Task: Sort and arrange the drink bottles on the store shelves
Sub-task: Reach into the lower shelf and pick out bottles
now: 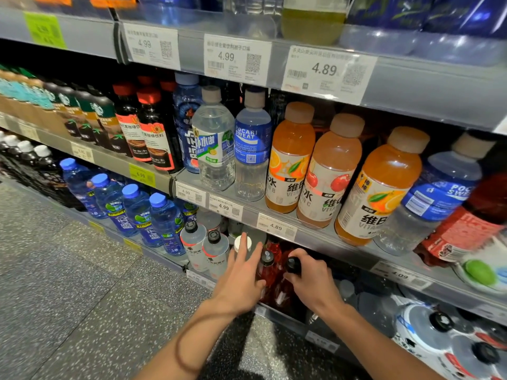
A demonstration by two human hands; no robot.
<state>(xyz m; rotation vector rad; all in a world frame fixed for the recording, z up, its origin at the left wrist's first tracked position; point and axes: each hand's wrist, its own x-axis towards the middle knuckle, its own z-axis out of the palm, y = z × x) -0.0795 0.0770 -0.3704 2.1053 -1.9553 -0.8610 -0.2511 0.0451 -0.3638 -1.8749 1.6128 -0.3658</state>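
On the low shelf stand red drink bottles with black caps. My right hand [310,281] is shut on the neck and cap of one red bottle [282,293]. My left hand [242,275] is flat with its fingers apart, resting against the side of a second red bottle [267,266] just left of it. A white-capped bottle [243,242] shows behind my left fingertips. Two clear bottles with black caps [204,249] stand to the left of the hands.
The shelf above [323,234] carries orange vitamin drinks [289,160], Pocari Sweat bottles [252,144] and dark coffee bottles [153,133]. Blue-capped water bottles [137,212] fill the low shelf at left. Speckled floor [68,283] lies below left. Packed bottles [439,333] sit at lower right.
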